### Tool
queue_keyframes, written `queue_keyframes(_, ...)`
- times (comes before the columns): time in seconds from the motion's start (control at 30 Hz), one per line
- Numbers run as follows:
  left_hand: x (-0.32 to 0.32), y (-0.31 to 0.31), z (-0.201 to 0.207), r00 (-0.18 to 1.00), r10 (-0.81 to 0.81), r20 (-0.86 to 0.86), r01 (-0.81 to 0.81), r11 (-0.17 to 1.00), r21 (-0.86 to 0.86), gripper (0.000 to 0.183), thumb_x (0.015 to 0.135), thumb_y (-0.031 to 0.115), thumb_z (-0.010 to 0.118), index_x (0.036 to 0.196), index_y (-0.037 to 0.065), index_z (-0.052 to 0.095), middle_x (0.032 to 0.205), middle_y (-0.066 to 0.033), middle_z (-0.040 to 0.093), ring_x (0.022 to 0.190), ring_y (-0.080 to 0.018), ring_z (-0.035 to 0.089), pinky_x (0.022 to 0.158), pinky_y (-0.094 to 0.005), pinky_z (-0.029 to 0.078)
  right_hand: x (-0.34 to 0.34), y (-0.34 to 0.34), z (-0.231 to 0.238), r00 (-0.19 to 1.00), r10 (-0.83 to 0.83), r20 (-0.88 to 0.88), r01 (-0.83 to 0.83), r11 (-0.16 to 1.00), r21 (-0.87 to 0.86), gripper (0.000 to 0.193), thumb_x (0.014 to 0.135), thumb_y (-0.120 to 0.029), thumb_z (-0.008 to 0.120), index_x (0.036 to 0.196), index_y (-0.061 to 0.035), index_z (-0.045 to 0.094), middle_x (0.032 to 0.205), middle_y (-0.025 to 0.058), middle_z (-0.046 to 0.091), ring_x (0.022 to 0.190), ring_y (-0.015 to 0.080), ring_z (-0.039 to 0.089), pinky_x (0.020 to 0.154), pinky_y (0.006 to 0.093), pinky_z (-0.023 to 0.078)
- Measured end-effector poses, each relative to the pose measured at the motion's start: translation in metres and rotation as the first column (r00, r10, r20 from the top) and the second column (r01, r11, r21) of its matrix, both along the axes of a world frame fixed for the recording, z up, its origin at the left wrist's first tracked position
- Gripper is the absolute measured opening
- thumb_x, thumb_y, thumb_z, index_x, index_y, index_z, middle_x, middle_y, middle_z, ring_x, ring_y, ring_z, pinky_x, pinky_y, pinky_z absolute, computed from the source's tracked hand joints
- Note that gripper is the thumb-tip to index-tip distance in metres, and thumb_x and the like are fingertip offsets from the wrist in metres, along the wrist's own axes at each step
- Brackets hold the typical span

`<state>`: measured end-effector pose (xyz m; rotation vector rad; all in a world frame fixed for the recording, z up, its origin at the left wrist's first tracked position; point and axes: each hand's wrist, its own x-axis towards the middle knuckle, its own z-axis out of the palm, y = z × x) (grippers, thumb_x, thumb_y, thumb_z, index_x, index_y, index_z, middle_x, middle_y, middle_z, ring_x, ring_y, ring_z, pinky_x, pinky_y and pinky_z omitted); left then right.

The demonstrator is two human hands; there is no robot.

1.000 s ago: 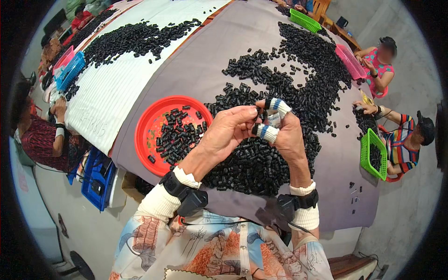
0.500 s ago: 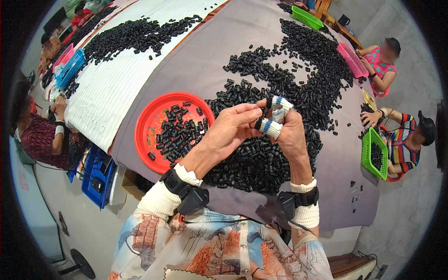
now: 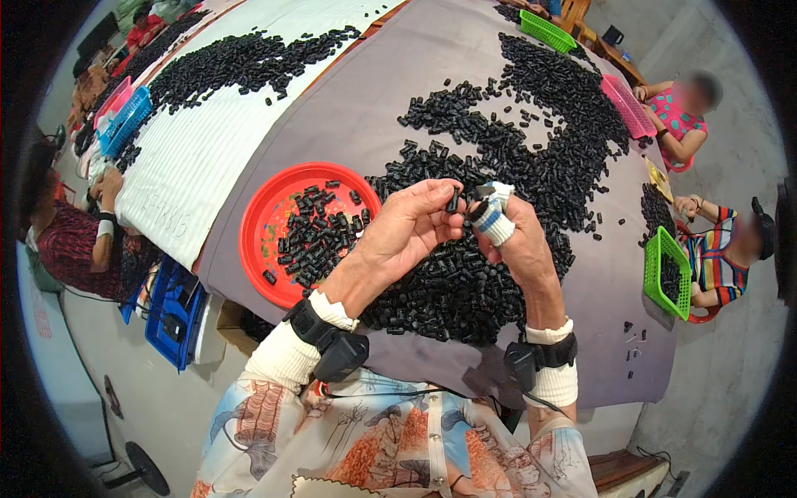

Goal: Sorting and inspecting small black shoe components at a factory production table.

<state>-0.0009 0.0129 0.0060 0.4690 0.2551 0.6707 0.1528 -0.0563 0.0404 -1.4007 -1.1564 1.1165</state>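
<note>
Left fingers (image 3: pixel 440 194) pinching black cylinder (image 3: pixel 453 200), right of red tray (image 3: pixel 259 241); right fingers (image 3: pixel 496 226): can't tell. Pile (image 3: pixel 448 299) crowds tray's right side, green basket (image 3: pixel 652 275) beyond.

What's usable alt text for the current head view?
A person's left hand pinches a small black cylindrical part above a heap of similar parts on a grey-draped table. The right hand, in blue-striped white knit finger sleeves, is close by. A round red plastic tray at left holds more.
</note>
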Motion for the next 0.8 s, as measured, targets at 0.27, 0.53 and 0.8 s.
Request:
queue_keyframes(0.27,-0.0007,-0.0017,0.0021,0.999,0.019,-0.036,-0.017,0.999,0.041,0.019,0.088,0.016,0.053,0.101,0.003,0.054,0.086,-0.0046,0.059,0.074,-0.0115,0.056,0.068,-0.0250,0.047,-0.0041,0.0042,0.0055,0.983,0.126,0.134,-0.119,0.991,-0.064,0.024,0.079,-0.027,0.062,0.082,-0.0038,0.060,0.056,-0.0030,0.049,0.042,0.0041,0.043,0.037,0.0198,0.032)
queue_keyframes(0.53,-0.0004,-0.0002,-0.0038,1.000,0.017,0.005,-0.018,0.999,0.047,0.022,0.088,0.014,0.052,0.104,0.000,0.053,0.092,-0.0073,0.060,0.083,-0.0150,0.058,0.077,-0.0289,0.049,-0.0042,0.0085,0.0082,0.974,0.162,0.159,-0.144,0.982,-0.120,0.031,0.072,-0.032,0.069,0.075,-0.0040,0.058,0.054,-0.0032,0.047,0.043,0.0048,0.042,0.038,0.0214,0.031)
queue_keyframes(0.8,-0.0003,-0.0007,-0.0036,1.000,0.006,-0.018,-0.004,0.996,0.086,0.022,0.089,0.014,0.051,0.104,-0.002,0.053,0.094,-0.0075,0.060,0.084,-0.0138,0.059,0.076,-0.0269,0.050,-0.0067,0.0076,0.0110,0.967,0.192,0.166,-0.183,0.981,-0.069,0.027,0.070,-0.028,0.070,0.077,-0.0043,0.060,0.065,-0.0033,0.052,0.058,0.0061,0.045,0.051,0.0235,0.036)
